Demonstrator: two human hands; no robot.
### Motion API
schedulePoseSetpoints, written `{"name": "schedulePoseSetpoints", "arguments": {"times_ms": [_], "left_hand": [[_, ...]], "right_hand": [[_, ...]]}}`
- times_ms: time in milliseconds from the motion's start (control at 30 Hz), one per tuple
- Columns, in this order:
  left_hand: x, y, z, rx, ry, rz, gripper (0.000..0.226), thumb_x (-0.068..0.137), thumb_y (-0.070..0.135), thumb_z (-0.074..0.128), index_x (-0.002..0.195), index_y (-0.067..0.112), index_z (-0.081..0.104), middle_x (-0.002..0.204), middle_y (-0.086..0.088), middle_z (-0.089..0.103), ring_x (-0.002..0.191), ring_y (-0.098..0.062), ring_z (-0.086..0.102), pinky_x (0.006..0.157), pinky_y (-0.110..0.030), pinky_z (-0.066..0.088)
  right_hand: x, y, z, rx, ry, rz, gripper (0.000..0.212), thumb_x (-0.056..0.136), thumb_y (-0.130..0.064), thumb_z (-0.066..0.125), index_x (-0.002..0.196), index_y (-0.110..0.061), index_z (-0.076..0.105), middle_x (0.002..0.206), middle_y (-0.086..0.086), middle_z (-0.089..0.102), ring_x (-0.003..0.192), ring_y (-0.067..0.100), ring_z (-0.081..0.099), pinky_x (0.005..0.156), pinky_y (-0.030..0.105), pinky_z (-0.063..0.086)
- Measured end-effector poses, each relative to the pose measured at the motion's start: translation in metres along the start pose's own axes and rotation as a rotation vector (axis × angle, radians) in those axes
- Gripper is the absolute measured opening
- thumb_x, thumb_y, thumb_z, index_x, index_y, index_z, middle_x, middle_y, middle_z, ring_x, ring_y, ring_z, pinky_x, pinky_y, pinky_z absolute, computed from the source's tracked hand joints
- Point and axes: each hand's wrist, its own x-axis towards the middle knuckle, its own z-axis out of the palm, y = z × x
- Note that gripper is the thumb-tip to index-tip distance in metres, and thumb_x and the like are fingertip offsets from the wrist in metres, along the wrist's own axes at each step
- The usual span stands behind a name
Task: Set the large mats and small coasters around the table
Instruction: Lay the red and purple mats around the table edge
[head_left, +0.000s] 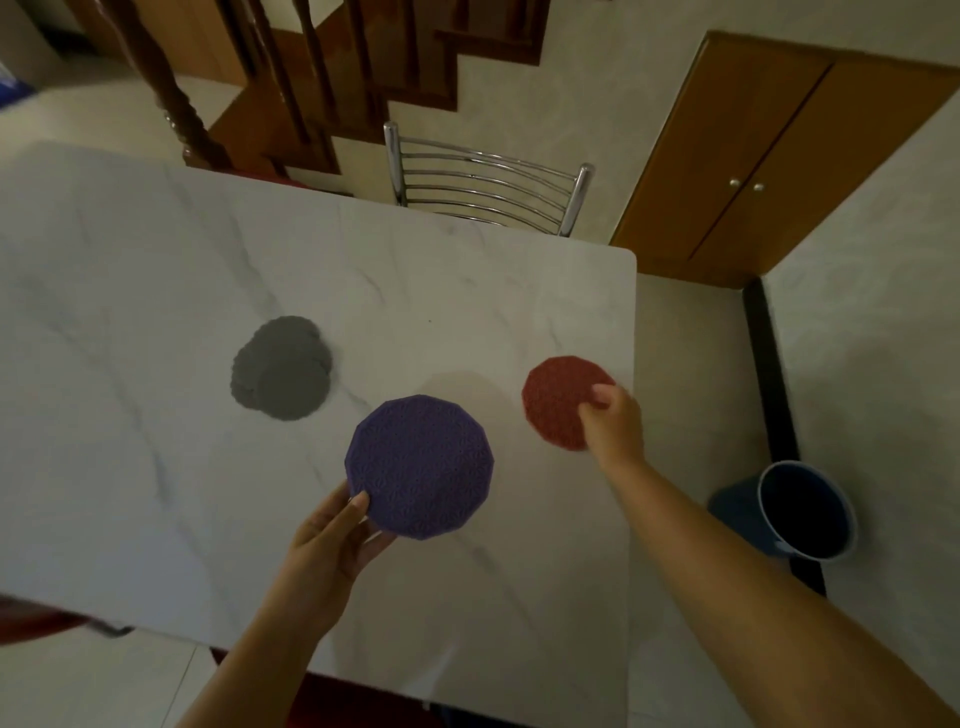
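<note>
A purple patterned round mat (422, 465) hovers just over the white marble table (156, 312); my left hand (332, 540) pinches its near-left edge, thumb on top. A red round mat (558, 397) lies near the table's right edge, and my right hand (613, 421) grips its near-right rim with the thumb on top. A small pile of grey round mats (283, 369) rests on the table to the left of both, untouched.
A metal chair (488, 182) stands at the table's far side. A blue bucket (802, 512) sits on the floor to the right of the table. A wooden cabinet (769, 166) and a wooden staircase (291, 78) lie beyond.
</note>
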Motion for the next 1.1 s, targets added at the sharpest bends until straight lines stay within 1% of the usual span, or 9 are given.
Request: {"name": "schedulePoseSetpoints", "arguments": {"times_ms": [100,233,367,467,567,767,833,967,1100], "left_hand": [[-0.001,0.003,0.000,0.002,-0.029,0.004,0.031,0.086,0.011,0.052,0.107,0.019,0.073,0.110,-0.005,0.073,0.089,-0.019,0.072,0.071,-0.032,0.060],[-0.005,0.011,-0.006,0.013,-0.052,0.009,0.031,0.083,0.014,0.054,0.107,0.019,0.074,0.111,-0.005,0.073,0.089,-0.019,0.072,0.070,-0.031,0.060],[-0.011,0.023,-0.021,0.035,-0.083,0.008,0.034,0.083,0.015,0.054,0.113,0.017,0.069,0.113,-0.008,0.072,0.092,-0.022,0.072,0.071,-0.032,0.060],[-0.014,0.035,-0.034,0.050,-0.109,-0.002,0.034,0.083,0.014,0.054,0.114,0.016,0.067,0.113,-0.008,0.072,0.093,-0.023,0.072,0.070,-0.033,0.060],[-0.016,0.055,-0.056,0.075,-0.162,-0.026,0.036,0.085,0.014,0.053,0.119,0.016,0.063,0.117,-0.007,0.071,0.100,-0.026,0.069,0.073,-0.034,0.060],[-0.017,0.095,-0.109,0.130,-0.238,-0.130,0.036,0.084,0.015,0.055,0.120,0.016,0.063,0.119,-0.007,0.070,0.103,-0.028,0.068,0.072,-0.033,0.060],[-0.016,0.108,-0.124,0.151,-0.259,-0.144,0.039,0.084,0.017,0.056,0.122,0.016,0.062,0.118,-0.008,0.070,0.102,-0.028,0.068,0.073,-0.034,0.060],[-0.017,0.129,-0.149,0.172,-0.267,-0.140,0.041,0.084,0.020,0.055,0.124,0.014,0.059,0.115,-0.007,0.071,0.098,-0.025,0.070,0.072,-0.031,0.059],[-0.022,0.139,-0.164,0.156,-0.253,-0.114,0.036,0.086,0.017,0.054,0.122,0.017,0.061,0.116,-0.005,0.071,0.098,-0.024,0.070,0.074,-0.033,0.060]], "right_hand": [[-0.062,-0.029,0.017,0.227,-0.305,-0.192,0.032,0.092,-0.013,0.056,0.122,-0.005,0.058,0.120,0.010,0.060,0.109,0.021,0.057,0.082,0.006,0.041],[-0.121,-0.040,0.037,0.133,-0.512,-0.310,0.046,0.092,-0.030,0.055,0.134,-0.011,0.049,0.142,0.003,0.044,0.131,0.014,0.041,0.109,0.026,0.032],[-0.141,-0.046,0.048,0.037,-0.375,-0.302,0.059,0.093,-0.028,0.054,0.143,-0.007,0.033,0.142,0.010,0.043,0.131,0.022,0.042,0.109,0.038,0.035],[-0.158,-0.051,0.058,0.046,-0.350,-0.286,0.052,0.092,-0.032,0.053,0.140,-0.015,0.040,0.135,0.001,0.049,0.124,0.016,0.048,0.104,0.033,0.040],[-0.180,-0.062,0.069,0.193,-0.259,-0.278,0.033,0.089,-0.030,0.060,0.121,-0.022,0.057,0.109,-0.016,0.060,0.101,0.002,0.058,0.086,0.019,0.048],[-0.224,-0.080,0.107,0.371,-0.097,-0.086,0.014,0.085,-0.016,0.066,0.096,-0.012,0.059,0.089,-0.011,0.063,0.081,-0.003,0.060,0.064,0.004,0.046],[-0.235,-0.086,0.116,0.393,-0.085,-0.039,0.014,0.085,-0.016,0.065,0.096,-0.010,0.060,0.090,-0.006,0.064,0.081,0.003,0.061,0.067,0.008,0.048],[-0.251,-0.097,0.126,0.535,-0.092,0.065,0.008,0.087,-0.012,0.062,0.084,-0.018,0.060,0.088,0.003,0.067,0.085,0.018,0.064,0.082,0.037,0.053],[-0.257,-0.092,0.114,0.732,-0.003,0.182,0.006,0.087,-0.010,0.062,0.090,-0.015,0.062,0.093,0.009,0.069,0.081,0.019,0.067,0.071,0.036,0.057]]}}
